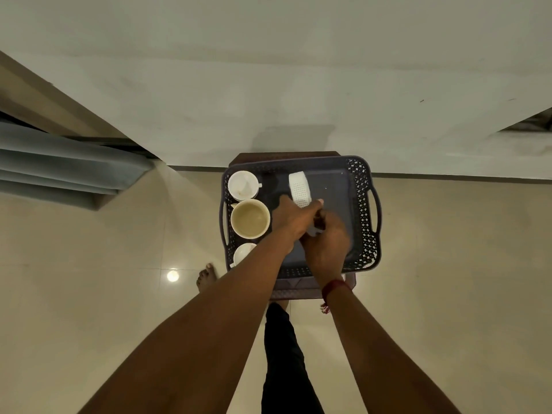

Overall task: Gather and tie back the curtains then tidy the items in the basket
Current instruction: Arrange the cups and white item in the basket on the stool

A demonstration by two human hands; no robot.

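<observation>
Both hands reaching into basket [363, 186]; left hand [294, 218] fingers gripping white perforated strainer [300, 189]; right hand [327, 246] fingers curling around its handle; three cups [250, 219] lining basket's left side.

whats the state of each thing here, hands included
basket: on a stool, holds cups and a white perforated piece
top white cup: upright, empty
cream mug: upright, empty, stained inside
bottom white cup: upright, partly hidden by an arm
white perforated piece: held by left hand
right hand: grips a small, mostly hidden object
curtain: gathered in folds
</observation>
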